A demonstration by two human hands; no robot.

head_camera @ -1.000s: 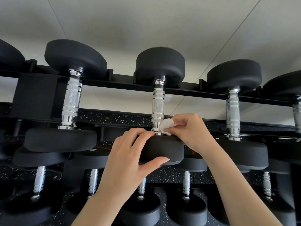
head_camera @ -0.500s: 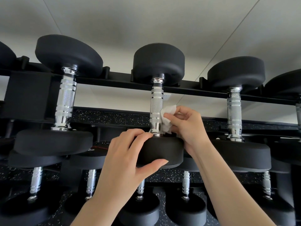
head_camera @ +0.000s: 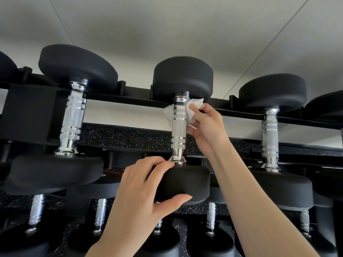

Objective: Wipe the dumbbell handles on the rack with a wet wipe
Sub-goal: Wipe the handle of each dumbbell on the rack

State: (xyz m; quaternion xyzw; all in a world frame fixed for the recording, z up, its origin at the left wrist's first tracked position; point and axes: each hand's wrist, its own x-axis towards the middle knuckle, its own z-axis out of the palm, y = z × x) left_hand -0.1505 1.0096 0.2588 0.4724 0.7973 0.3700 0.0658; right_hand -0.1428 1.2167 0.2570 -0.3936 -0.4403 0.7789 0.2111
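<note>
Right hand (head_camera: 206, 127) pinches a soft wet wipe (head_camera: 193, 106) around the knurled handle (head_camera: 179, 127); left hand (head_camera: 146, 193) grips the heavy dumbbell's lower head (head_camera: 187, 182)

White surface (head_camera: 185, 25) fills 12 o'clock; thin seam lines (head_camera: 267, 43) cross it at 11 and 1 o'clock. Black white-flecked surface (head_camera: 130, 138) bands the middle from 9 to 3 o'clock, with more patches toward 6 o'clock.

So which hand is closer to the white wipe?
Right. The right hand pinches the wipe against the top of the middle dumbbell's handle; the left hand is lower, gripping that dumbbell's near head.
</note>
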